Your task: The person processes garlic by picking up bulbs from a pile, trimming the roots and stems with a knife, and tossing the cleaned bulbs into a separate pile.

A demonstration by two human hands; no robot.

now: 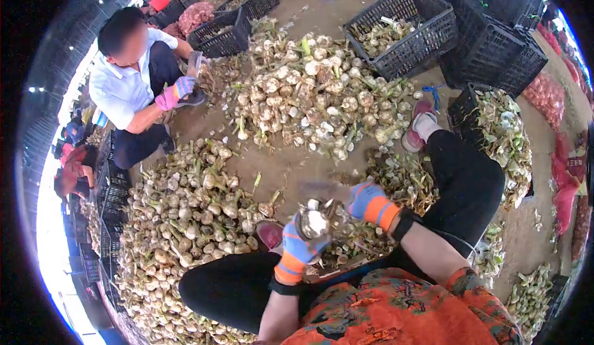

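My left hand (300, 246), in a blue and orange glove, is closed around a garlic bulb (315, 222) with a white cut face turned upward. Just beyond it, my right hand (370, 204), gloved the same way, grips a knife whose blurred grey blade (325, 190) reaches left above the bulb. Its handle is hidden in the fist. Beneath both hands, dry stalks and trimmings (399, 181) lie between my legs. A large heap of garlic bulbs (185, 221) spreads to my left, and another garlic heap (309, 91) lies in front.
A co-worker (133, 79) crouches at the front left, holding a flat blade. Black plastic crates (405, 32) stand at the front, and a crate of trimmings (507, 141) is by my right leg. Red mesh sacks (547, 97) line the right side.
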